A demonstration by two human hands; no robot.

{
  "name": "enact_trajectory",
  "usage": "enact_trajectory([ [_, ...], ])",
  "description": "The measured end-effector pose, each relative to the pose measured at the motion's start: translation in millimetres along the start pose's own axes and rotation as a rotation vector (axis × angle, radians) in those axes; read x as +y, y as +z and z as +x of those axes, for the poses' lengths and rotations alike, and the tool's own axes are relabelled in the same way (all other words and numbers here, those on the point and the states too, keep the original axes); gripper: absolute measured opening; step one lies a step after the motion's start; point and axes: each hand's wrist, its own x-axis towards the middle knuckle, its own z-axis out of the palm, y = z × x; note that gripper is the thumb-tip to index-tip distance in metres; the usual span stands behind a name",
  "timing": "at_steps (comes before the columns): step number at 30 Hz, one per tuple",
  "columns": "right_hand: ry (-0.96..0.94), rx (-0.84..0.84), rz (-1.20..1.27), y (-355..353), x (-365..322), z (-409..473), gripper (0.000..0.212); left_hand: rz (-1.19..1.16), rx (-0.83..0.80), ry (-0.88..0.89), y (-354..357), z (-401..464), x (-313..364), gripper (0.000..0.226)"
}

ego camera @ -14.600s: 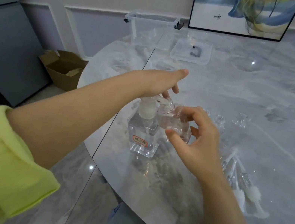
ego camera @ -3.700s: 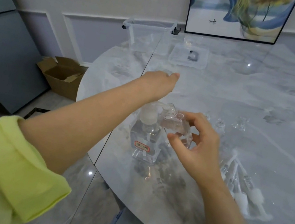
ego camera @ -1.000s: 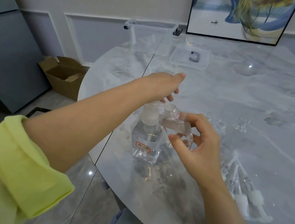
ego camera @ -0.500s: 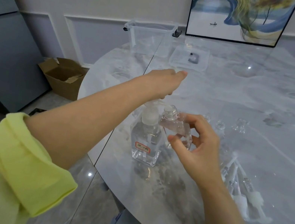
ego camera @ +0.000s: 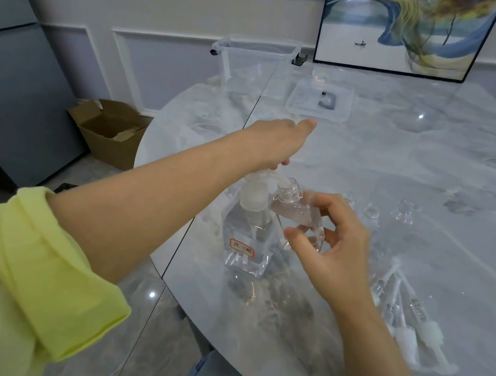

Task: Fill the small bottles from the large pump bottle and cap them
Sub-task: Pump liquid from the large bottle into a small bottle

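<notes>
- now left hand (ego camera: 276,141) presses flat-fingered on the pump bottle (ego camera: 248,234)
- right hand (ego camera: 333,252) grips a tilted small bottle (ego camera: 297,211), mouth at the spout

Left hand (ego camera: 276,140) presses pump of large pump bottle (ego camera: 249,231) on marble table (ego camera: 437,194), right hand (ego camera: 333,252) holds tilted small bottle (ego camera: 297,211), mouth at the spout.

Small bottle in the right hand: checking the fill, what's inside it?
The small bottle is tilted at the pump spout; clear liquid shows inside. The right hand covers its base, hiding the level.
</notes>
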Motion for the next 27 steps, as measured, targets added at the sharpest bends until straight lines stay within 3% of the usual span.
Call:
enact_trajectory([
  [27, -0.041, -0.019, -0.004, -1.9, -1.7, 1.4, 0.037, 0.006, -0.029, -0.009, 1.8, -0.1, -3.1, 0.064],
])
